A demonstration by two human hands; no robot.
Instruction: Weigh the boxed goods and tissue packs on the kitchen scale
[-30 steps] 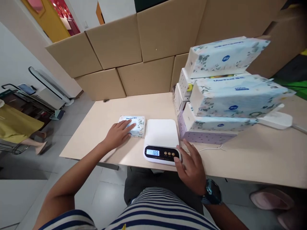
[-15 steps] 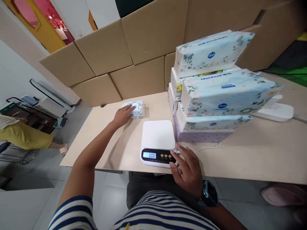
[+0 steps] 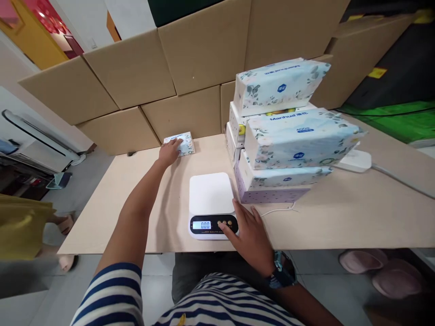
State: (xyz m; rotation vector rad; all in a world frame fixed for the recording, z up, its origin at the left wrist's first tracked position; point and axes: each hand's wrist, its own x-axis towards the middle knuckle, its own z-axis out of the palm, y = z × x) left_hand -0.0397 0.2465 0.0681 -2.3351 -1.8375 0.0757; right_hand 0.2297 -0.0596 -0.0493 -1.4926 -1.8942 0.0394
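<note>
A: Status?
B: Left hand [image 3: 169, 153] lies flat on a small tissue pack [image 3: 181, 144] at the surface's [image 3: 340, 217] far edge by the cartons [image 3: 163, 81], grip loose, not clenched. Right hand [image 3: 249, 231] open, fingertips on the scale [image 3: 211, 203] buttons; display reads 0.00.
A: Next?
B: Probably another pack from the stack [image 3: 278, 136] onto the bare platform.

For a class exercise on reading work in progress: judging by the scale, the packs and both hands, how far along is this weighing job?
Done: one small tissue pack lies off the scale, pushed to the table's far side under the left hand; the platform is bare and the display reads 0.00. In hand: the right hand fingers touch the scale's buttons. Left: the stack of tissue packs beside the scale.
</note>
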